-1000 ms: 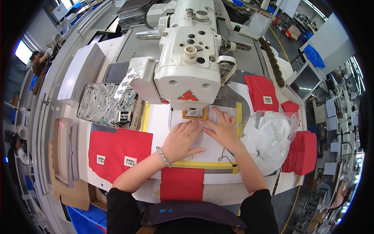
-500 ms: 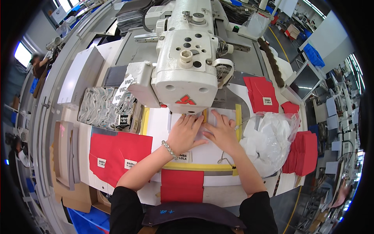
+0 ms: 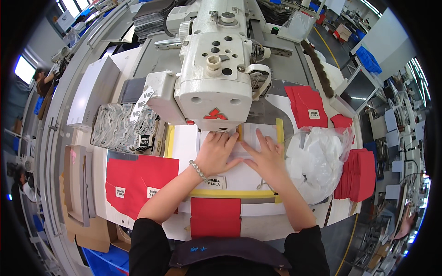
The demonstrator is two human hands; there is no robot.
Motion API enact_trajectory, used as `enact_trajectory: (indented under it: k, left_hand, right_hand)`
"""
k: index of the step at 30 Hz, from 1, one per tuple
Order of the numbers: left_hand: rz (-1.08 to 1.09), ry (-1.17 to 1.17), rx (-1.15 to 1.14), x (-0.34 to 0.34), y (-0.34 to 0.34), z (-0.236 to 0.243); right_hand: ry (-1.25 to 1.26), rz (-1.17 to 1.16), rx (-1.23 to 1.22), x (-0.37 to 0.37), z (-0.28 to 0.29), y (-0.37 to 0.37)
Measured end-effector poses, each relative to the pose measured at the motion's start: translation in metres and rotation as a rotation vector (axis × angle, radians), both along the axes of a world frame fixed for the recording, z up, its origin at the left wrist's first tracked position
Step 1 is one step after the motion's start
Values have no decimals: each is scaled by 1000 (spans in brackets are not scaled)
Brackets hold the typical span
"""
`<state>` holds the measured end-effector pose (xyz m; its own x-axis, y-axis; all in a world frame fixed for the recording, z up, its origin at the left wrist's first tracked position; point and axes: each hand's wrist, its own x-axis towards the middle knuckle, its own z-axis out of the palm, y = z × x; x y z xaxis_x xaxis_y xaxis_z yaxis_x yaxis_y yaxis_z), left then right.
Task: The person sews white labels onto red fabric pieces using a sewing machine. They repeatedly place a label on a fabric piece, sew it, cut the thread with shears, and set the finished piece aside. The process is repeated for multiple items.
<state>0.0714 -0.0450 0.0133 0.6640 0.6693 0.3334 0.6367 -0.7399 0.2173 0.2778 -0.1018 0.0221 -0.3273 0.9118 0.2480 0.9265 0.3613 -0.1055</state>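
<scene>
A large white sewing machine [image 3: 214, 83] stands in front of me, its head over a white work plate [image 3: 241, 177] edged with yellow tape. Just below that head my left hand [image 3: 216, 154] lies on the plate, fingers stretched forward and thumb out to the right. Alongside it my right hand [image 3: 268, 161] rests with its fingers apart. Between the two sets of fingertips runs a small yellowish strip [image 3: 239, 133]. A white printed label [image 3: 215, 182] lies near my left wrist. A small dark looped item [image 3: 262, 185] sits beside my right wrist. The needle area is hidden.
Red fabric pieces lie at left [image 3: 140, 179], front [image 3: 215, 218] and back right [image 3: 306, 106], with a red stack [image 3: 357, 175] at far right. A clear bag of white pieces [image 3: 317, 168] sits beside my right forearm. Bundled labels [image 3: 122, 126] fill a box at left.
My right hand has shifted slightly to the right and nearer to me, with its fingers more spread. My left hand stays almost in place. The whole view has shifted a little.
</scene>
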Motion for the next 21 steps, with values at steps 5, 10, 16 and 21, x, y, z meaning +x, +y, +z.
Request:
enact_trajectory:
  k: [5, 10, 16, 21]
  left_hand:
    - [-37, -84, -58, -9, 0, 4]
    - [-141, -227, -106, -21, -32, 23]
    - [-277, -98, -299, -27, -102, 23]
    - [-261, -11, -228, -28, -118, 6]
  right_hand:
    - [14, -157, -199, 13, 33, -39]
    - [158, -210, -284, 30, 30, -71]
    - [173, -312, -167, 35, 18, -83]
    - [113, -342, -148, 35, 21, -83]
